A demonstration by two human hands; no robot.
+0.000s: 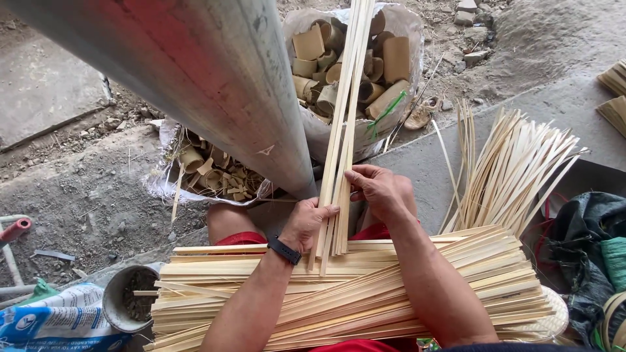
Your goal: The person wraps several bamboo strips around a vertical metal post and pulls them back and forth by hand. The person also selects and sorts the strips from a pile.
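Both hands, the left hand (306, 221) and right hand (381, 189), are closed around upright bamboo strips (342, 124) above the flat pile (365, 287).

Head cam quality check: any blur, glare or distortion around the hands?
Head view: soft, even daylight with no hard shadows or glare. The left hand, right hand and the upright bamboo strips they hold are sharp. The big grey pole, close to the lens, looks soft and looms large, hiding part of the sack of bamboo offcuts. Wide-angle stretch shows toward the edges.
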